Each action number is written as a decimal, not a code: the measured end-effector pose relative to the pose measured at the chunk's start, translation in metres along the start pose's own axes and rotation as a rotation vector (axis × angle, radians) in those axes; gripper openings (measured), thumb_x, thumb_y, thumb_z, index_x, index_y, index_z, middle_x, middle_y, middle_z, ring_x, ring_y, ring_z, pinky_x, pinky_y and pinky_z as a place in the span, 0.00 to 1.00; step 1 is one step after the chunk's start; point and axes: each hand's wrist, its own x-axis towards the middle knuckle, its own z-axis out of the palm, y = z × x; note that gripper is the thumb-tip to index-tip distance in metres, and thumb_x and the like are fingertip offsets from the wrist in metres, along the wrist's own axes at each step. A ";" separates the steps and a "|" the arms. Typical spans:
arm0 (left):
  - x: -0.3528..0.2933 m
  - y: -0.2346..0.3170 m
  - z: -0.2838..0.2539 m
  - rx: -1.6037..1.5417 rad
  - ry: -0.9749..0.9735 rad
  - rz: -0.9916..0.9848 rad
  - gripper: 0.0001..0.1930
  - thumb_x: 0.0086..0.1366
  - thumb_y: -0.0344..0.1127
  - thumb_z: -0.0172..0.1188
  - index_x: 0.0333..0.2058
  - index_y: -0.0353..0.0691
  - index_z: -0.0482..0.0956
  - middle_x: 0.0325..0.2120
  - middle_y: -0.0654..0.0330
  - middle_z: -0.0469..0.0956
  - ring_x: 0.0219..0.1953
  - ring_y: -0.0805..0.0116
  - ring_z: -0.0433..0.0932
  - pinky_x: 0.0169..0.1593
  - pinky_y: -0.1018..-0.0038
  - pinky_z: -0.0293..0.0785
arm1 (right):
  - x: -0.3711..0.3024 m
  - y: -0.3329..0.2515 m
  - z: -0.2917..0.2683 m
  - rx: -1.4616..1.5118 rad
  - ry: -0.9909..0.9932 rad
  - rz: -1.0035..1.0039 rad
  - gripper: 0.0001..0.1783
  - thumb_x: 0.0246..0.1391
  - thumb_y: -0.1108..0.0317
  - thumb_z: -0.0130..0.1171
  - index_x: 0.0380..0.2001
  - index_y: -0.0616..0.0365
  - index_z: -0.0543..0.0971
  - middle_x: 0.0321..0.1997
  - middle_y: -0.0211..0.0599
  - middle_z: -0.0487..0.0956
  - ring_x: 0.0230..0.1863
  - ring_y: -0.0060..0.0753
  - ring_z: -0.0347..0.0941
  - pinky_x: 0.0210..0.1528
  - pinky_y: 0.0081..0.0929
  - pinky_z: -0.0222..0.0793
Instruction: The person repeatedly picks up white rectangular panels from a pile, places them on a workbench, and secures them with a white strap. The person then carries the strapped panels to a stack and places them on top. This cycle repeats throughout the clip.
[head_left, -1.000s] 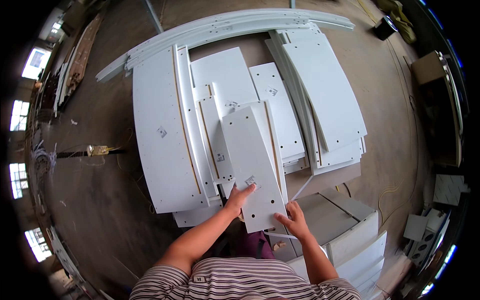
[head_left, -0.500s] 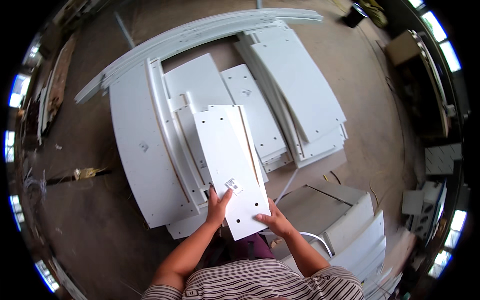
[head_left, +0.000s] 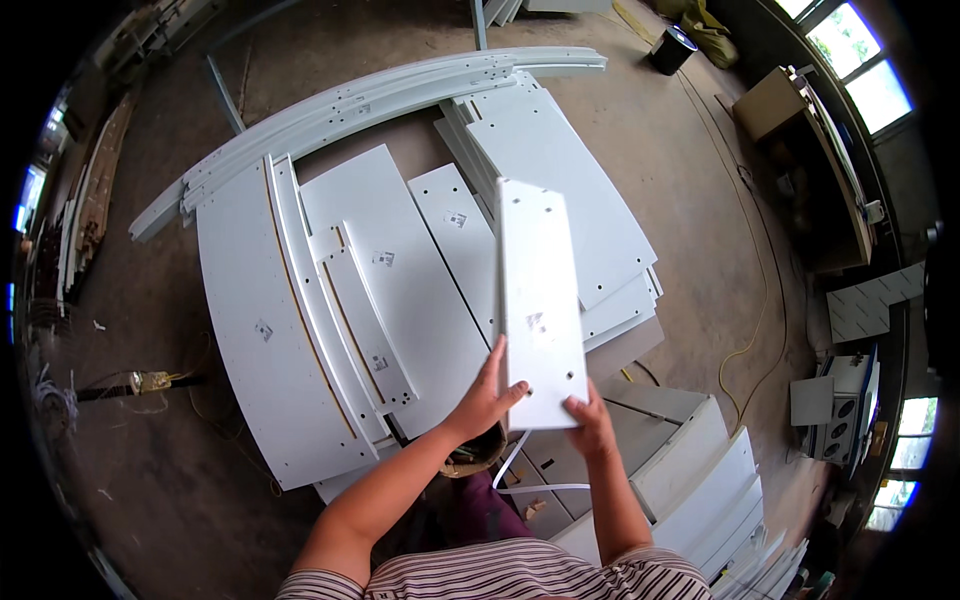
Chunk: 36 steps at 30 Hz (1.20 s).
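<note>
Both my hands hold up a long white board [head_left: 541, 290] with dark holes near its ends and a small label on its face. My left hand [head_left: 486, 396] grips its lower left edge, thumb on the face. At the lower right edge my right hand [head_left: 592, 420] is closed on the same board, thumb also on the face. The raised board hides part of the stacked white panels [head_left: 590, 200] behind it. To the left, a narrow white board with a brown groove [head_left: 365, 315] lies on a wide white panel [head_left: 425, 270].
Long white rails [head_left: 350, 105] lie across the far side of the stacks. A curved-looking white panel [head_left: 255, 330] is at left. Below right stand more leaning panels [head_left: 700, 470]. A container [head_left: 475, 458] sits near my legs. A black bucket [head_left: 673, 50] and cables [head_left: 755, 330] are on the floor.
The held board has moved right and turned more upright, with both hands going along. The grooved board and wide panel at left have come into fuller view; the whole view has shifted somewhat.
</note>
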 end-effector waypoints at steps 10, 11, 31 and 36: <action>-0.130 -0.124 0.018 -0.388 -0.106 -0.689 0.27 0.65 0.38 0.54 0.58 0.36 0.56 0.39 0.56 0.74 0.40 0.69 0.74 0.43 0.73 0.72 | 0.133 -0.075 -0.163 0.028 0.063 -0.128 0.26 0.48 0.69 0.56 0.52 0.64 0.67 0.45 0.37 0.76 0.47 0.29 0.73 0.52 0.29 0.67; -0.148 -0.138 0.015 -0.376 -0.082 -0.740 0.26 0.65 0.39 0.54 0.57 0.36 0.57 0.39 0.56 0.74 0.39 0.69 0.75 0.42 0.73 0.72 | 0.137 -0.083 -0.153 0.140 0.146 -0.172 0.21 0.49 0.69 0.56 0.47 0.63 0.70 0.43 0.37 0.76 0.45 0.29 0.73 0.51 0.29 0.68; -0.220 -0.148 -0.009 -0.216 0.025 -0.969 0.15 0.67 0.38 0.49 0.48 0.37 0.68 0.38 0.55 0.76 0.38 0.68 0.77 0.41 0.74 0.72 | 0.243 0.149 -0.142 -1.142 0.330 -0.109 0.47 0.39 0.55 0.70 0.57 0.70 0.60 0.56 0.55 0.69 0.48 0.43 0.74 0.48 0.31 0.69; -0.244 -0.159 -0.007 -0.249 0.056 -0.999 0.13 0.66 0.37 0.50 0.46 0.37 0.69 0.36 0.56 0.77 0.35 0.70 0.77 0.39 0.75 0.73 | 0.271 0.144 -0.129 -1.022 0.377 0.092 0.45 0.38 0.55 0.71 0.55 0.70 0.64 0.48 0.51 0.75 0.44 0.38 0.75 0.46 0.30 0.70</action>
